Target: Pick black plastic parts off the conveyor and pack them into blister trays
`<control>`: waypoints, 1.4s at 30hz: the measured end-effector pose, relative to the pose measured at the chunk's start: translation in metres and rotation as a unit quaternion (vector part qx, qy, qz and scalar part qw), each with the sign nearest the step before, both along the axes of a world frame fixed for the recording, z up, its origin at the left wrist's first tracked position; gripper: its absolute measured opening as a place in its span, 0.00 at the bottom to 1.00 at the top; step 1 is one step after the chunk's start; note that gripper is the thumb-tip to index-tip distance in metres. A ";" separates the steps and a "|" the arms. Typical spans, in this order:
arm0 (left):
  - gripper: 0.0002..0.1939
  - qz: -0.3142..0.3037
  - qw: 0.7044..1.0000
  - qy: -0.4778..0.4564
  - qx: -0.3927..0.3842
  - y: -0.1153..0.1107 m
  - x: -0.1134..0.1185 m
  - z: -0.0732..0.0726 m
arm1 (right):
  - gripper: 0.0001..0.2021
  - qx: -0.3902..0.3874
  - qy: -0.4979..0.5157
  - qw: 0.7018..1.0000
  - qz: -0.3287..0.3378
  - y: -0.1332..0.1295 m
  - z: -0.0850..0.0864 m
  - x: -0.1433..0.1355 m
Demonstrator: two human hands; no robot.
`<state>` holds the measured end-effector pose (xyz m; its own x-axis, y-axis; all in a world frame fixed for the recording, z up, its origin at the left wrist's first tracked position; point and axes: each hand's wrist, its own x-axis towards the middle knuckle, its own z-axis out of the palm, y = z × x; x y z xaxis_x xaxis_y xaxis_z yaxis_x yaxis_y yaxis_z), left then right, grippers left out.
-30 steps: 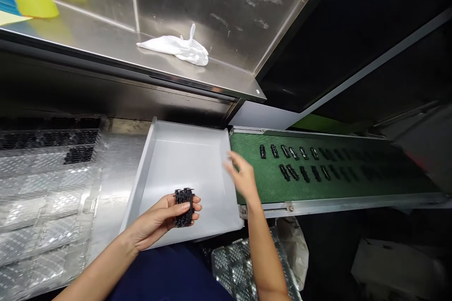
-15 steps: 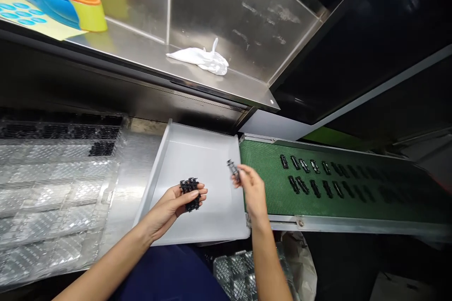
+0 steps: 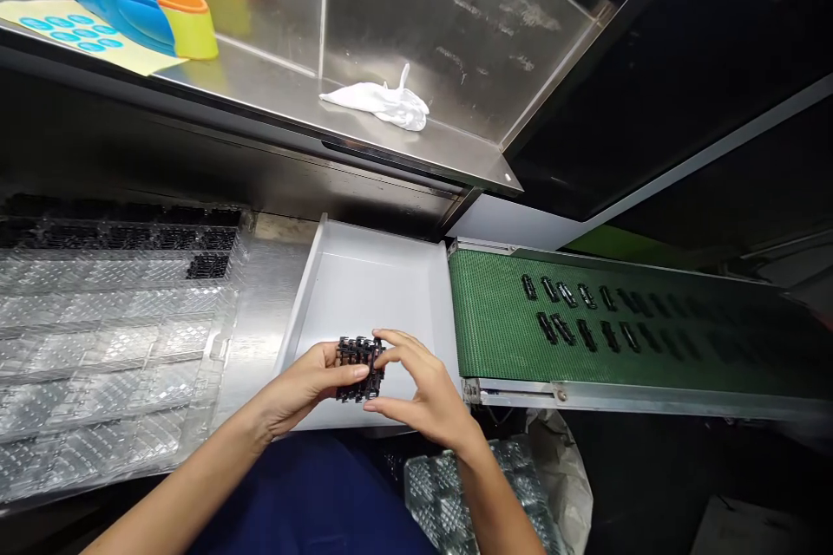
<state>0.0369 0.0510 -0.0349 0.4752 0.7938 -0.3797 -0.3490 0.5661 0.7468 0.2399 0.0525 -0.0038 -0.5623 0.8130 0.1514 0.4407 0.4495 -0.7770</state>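
My left hand (image 3: 305, 386) is closed around a row of small black parts (image 3: 355, 371), its thumb lying across their front. At the right end of that row, my right hand (image 3: 416, 386) grips one black part, with fingertips on its top and thumb at its bottom. Both hands are over the front of a white tray (image 3: 383, 277). Two rows of similar black parts (image 3: 587, 334) lie on the green conveyor belt (image 3: 495, 329) to the right.
Clear plastic trays (image 3: 117, 347) at the left hold black parts in their back rows. A steel shelf (image 3: 273, 100) carries a white glove (image 3: 390, 104) and a blue, orange and yellow object (image 3: 140, 4). More clear trays (image 3: 449, 494) are below.
My right hand has moved left from the belt's edge, bringing its black part against the row in my left hand. The view has shifted slightly.
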 end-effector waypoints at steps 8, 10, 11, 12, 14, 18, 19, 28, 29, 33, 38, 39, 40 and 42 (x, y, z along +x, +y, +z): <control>0.21 -0.017 0.994 -0.089 -0.062 -0.006 -0.001 -0.001 | 0.37 -0.055 0.085 0.994 -0.037 -0.007 -0.004 -0.007; 0.21 -0.017 0.994 -0.092 -0.059 -0.006 -0.001 -0.001 | 0.38 -0.053 0.077 0.995 -0.036 -0.006 -0.004 -0.009; 0.21 -0.016 0.994 -0.092 -0.061 -0.005 -0.001 -0.001 | 0.39 -0.048 0.075 0.995 -0.036 -0.006 -0.005 -0.010; 0.21 -0.015 0.994 -0.092 -0.063 -0.005 -0.001 -0.001 | 0.39 -0.040 0.072 0.996 -0.034 -0.006 -0.005 -0.011; 0.21 -0.012 0.993 -0.090 -0.068 -0.003 0.001 -0.001 | 0.37 -0.018 0.064 0.997 -0.025 -0.005 -0.007 -0.014; 0.17 0.004 0.994 -0.077 -0.077 0.001 0.007 -0.004 | 0.35 -0.022 0.008 0.999 -0.028 0.020 -0.010 0.001; 0.17 0.008 0.994 -0.071 -0.083 0.002 0.010 -0.005 | 0.30 -0.026 -0.020 0.996 -0.086 0.033 -0.011 0.013; 0.18 0.012 0.993 -0.049 -0.104 0.016 0.018 -0.005 | 0.16 0.014 -0.107 0.805 -0.583 0.141 0.001 0.176; 0.18 0.016 0.994 -0.048 -0.101 0.018 0.018 -0.004 | 0.15 0.008 -0.102 0.804 -0.586 0.143 0.001 0.180; 0.18 0.063 0.994 -0.038 -0.079 0.019 0.020 -0.002 | 0.13 -0.016 -0.044 0.846 -0.532 0.127 -0.004 0.150; 0.20 0.132 0.990 -0.009 -0.039 0.014 0.028 -0.001 | 0.14 -0.091 0.068 0.937 -0.329 0.057 -0.021 0.038; 0.20 0.143 0.989 -0.008 -0.029 0.012 0.028 0.001 | 0.14 -0.105 0.091 0.947 -0.289 0.042 -0.022 0.018; 0.20 0.154 0.988 -0.007 -0.018 0.010 0.028 0.002 | 0.14 -0.110 0.111 0.955 -0.251 0.028 -0.021 0.002; 0.19 0.167 0.986 0.000 0.001 0.006 0.023 0.005 | 0.13 -0.083 0.123 0.971 -0.187 0.010 -0.016 -0.017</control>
